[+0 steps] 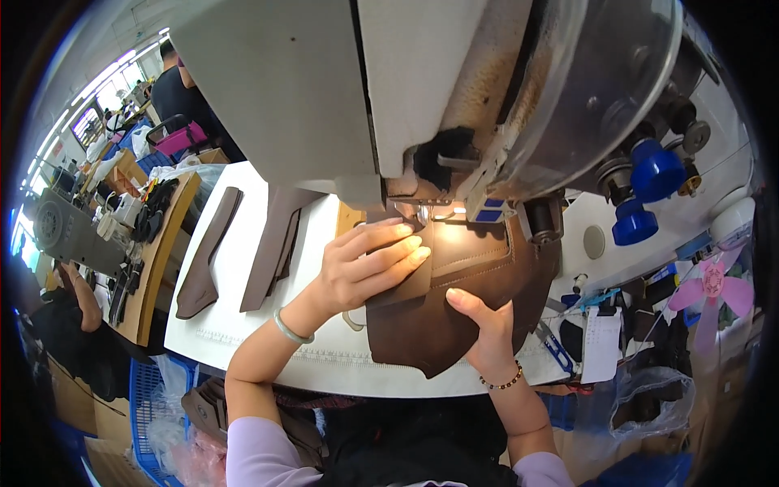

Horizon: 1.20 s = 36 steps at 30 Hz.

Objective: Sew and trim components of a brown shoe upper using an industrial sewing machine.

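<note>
A brown leather panel (422, 333) with a stitched pocket-like patch (471, 258) lies under the sewing machine head (422, 183), lit by its lamp. My left hand (369, 264) rests with its fingers stretched out flat over a smaller brown leather piece (410, 284) on top of the panel, close to the needle area. At the panel's near right side, my right hand (491, 333) grips the leather, thumb on top and the other fingers hidden beneath. The needle tip is partly hidden by my left fingers.
Brown leather strips (213, 252) lie on the white table (333, 357) at left. Blue knobs (656, 170) jut from the machine at right, near a pink fan (714, 284). A blue crate (154, 422) stands below left. Another person (77, 325) sits by a neighbouring bench (166, 268).
</note>
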Tool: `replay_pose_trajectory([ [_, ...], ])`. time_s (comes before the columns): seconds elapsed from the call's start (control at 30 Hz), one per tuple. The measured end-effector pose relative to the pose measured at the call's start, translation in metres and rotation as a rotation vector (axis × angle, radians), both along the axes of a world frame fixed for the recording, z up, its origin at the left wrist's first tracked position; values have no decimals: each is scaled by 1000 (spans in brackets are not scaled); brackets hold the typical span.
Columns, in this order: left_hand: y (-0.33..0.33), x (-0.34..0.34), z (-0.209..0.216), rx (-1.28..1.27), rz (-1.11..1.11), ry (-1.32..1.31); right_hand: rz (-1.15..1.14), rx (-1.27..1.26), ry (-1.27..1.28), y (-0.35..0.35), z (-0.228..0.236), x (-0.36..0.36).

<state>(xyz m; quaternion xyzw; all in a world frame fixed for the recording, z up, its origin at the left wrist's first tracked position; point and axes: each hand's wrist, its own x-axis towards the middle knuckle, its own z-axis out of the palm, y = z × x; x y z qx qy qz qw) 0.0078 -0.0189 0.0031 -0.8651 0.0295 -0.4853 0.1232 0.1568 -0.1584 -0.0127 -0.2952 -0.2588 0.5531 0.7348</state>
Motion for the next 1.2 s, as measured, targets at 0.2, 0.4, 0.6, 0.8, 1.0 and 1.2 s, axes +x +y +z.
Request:
replay_pose_trajectory([
  [0.2,-1,-5,-5,20,-46,30,9,-43,55,1,1,2],
  [0.4,-3,-9,-5,69,-53,31,20,-64,59,0,4,4],
  [0.6,-1,-9,-7,96,-50,18,0,-4,49,0,3,1],
  [0.8,-3,-6,-8,156,-47,-4,-5,-6,63,0,4,1],
  [1.0,-8,-6,-6,171,-36,-17,26,-55,68,-1,7,3],
  [1.2,-14,-9,0,123,-35,38,-51,-82,52,-2,8,-1],
])
